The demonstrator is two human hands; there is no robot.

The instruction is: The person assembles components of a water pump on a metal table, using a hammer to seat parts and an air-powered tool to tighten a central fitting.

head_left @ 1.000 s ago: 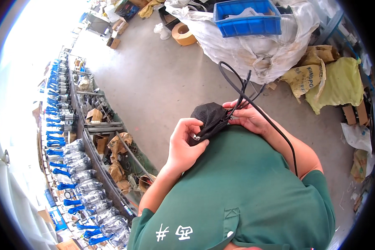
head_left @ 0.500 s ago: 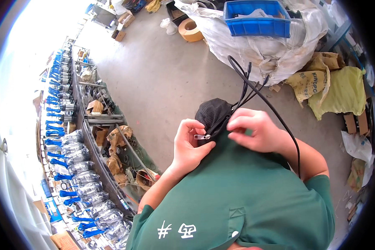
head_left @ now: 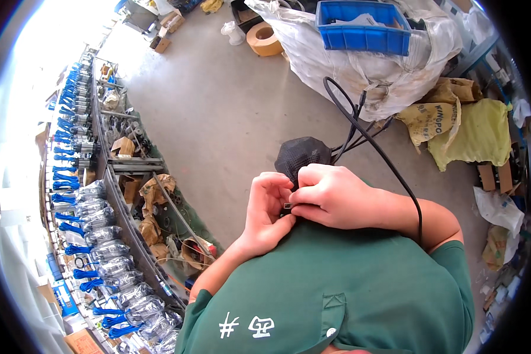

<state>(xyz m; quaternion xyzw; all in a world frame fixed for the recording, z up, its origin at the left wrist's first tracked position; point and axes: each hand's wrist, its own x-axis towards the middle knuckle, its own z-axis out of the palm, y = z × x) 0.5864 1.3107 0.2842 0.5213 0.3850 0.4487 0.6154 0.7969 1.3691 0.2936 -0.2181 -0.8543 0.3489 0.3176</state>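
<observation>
A black mesh pouch [head_left: 301, 156] hangs in front of my chest, and its lower part is hidden behind my fingers. My left hand [head_left: 265, 209] is closed at the pouch's near left edge, thumb and fingers curled round it. My right hand [head_left: 336, 197] pinches at the same spot, its fingertips meeting those of the left. Between them a bit of a small metal zipper pull [head_left: 287, 206] shows. Black cables [head_left: 360, 125] come out of the pouch's right side; one loops up and runs down over my right forearm.
On the left, a long bench holds rows of plastic-wrapped parts with blue cords [head_left: 109, 251], above a shelf of scrap and cartons. Ahead stand a large white sack [head_left: 389, 76] with a blue bin [head_left: 363, 38] on it, and a tape roll [head_left: 264, 39]. Yellow sacks [head_left: 475, 133] lie at right.
My right hand has moved left from the cable side of the pouch to meet my left hand at the zipper pull. The pull, in plain sight before, is now mostly covered.
</observation>
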